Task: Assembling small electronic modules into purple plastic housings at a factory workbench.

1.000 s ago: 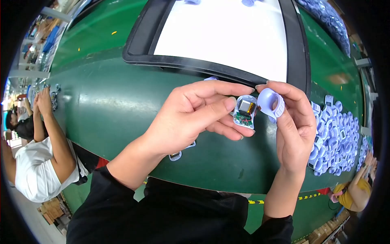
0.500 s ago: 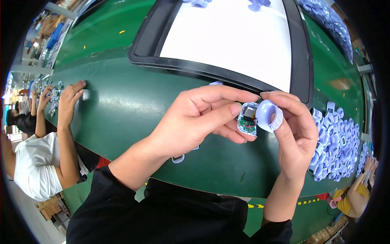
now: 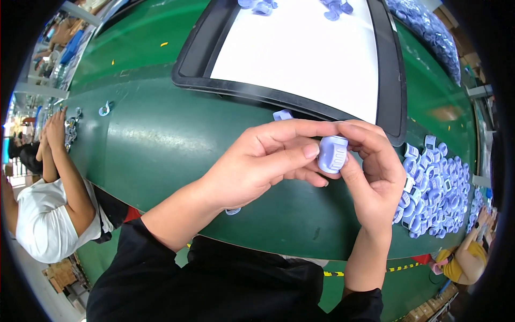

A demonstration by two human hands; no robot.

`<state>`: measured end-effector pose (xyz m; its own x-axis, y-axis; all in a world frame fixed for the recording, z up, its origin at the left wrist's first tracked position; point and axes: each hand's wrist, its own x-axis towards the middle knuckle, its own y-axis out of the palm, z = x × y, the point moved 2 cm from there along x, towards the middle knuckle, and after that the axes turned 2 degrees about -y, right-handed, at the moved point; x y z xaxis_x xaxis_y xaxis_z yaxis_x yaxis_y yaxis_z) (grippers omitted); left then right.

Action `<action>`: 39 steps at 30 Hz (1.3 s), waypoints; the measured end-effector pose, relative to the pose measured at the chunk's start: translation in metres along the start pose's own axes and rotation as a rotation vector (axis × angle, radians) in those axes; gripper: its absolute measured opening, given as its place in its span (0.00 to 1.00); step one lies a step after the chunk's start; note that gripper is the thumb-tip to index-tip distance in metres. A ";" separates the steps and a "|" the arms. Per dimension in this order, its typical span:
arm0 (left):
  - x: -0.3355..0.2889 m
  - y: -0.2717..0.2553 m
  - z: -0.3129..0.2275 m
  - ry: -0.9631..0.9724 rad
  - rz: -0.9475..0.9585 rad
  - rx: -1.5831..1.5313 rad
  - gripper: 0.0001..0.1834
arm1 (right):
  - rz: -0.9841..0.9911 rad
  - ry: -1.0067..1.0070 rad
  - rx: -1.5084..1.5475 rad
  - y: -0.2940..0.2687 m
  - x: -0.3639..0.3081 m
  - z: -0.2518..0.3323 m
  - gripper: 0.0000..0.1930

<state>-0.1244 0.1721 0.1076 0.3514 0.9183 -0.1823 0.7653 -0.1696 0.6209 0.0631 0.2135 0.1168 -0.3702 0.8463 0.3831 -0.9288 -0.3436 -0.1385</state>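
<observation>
We hold a small lavender plastic case (image 3: 332, 154) between both hands above the green tabletop (image 3: 161, 155). Our left hand (image 3: 257, 166) pinches it from the left, thumb pressed on its near face and forefinger stretched over the top. Our right hand (image 3: 375, 177) closes on it from the right, thumb under its lower edge and fingers curled over the far side, so both grips are pressed together on the case. Just behind the grip a similar lavender piece (image 3: 282, 115) lies on the tabletop, touching the rim of a black tray (image 3: 198, 64) with a white sheet inside. Right of the grip lies a heap of lavender parts (image 3: 437, 188). Below our left wrist another small piece (image 3: 233, 211) rests on the tabletop. Far to the left, a co-worker's hands (image 3: 53, 126) rest at the tabletop's edge.
</observation>
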 end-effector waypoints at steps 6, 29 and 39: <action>0.002 0.007 0.002 0.010 0.099 -0.086 0.21 | -0.029 0.128 0.173 -0.004 -0.001 0.000 0.21; -0.001 -0.002 0.013 0.020 0.018 -0.108 0.19 | 0.191 -0.045 0.178 0.010 -0.001 0.004 0.10; 0.001 0.003 0.012 0.189 -0.065 0.089 0.17 | 0.143 0.095 0.470 0.008 -0.001 -0.007 0.06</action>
<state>-0.1154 0.1684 0.1003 0.1989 0.9777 -0.0679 0.8305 -0.1314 0.5413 0.0556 0.2128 0.1087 -0.5134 0.8033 0.3019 -0.7700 -0.5865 0.2513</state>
